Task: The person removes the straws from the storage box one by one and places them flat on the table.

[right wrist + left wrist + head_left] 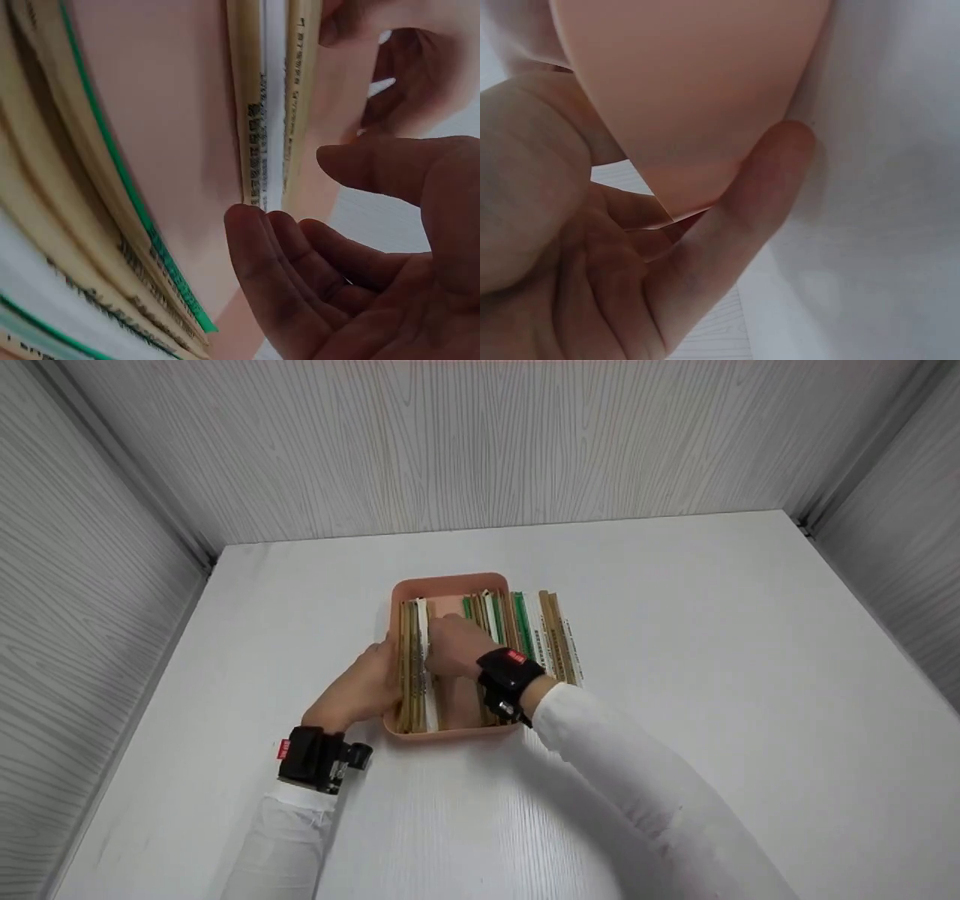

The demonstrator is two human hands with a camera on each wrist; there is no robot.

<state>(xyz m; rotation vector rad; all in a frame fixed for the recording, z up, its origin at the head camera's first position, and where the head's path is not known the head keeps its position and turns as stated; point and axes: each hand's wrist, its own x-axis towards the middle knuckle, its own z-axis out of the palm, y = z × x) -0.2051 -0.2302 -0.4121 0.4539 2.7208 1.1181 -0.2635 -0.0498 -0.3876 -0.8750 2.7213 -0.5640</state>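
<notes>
A pink rectangular tray (442,585) stands on the white table with slim, printed paper-wrapped sticks inside. One upright row of brown and white sticks (413,660) lines its left side. A second group, brown, white and green (487,607), stands on the right side. My left hand (364,686) grips the tray's left wall, one finger lying low along the outside in the left wrist view. Inside the tray, my right hand (459,645) is beside the left row. In the right wrist view its fingertips are right at the ends of those sticks, with the thumb apart from them.
More wrapped sticks (555,637), brown, white and green, lie side by side just past the tray's right rim, partly behind my right wrist. White wood-grain panels (480,450) rise behind the table and at both sides.
</notes>
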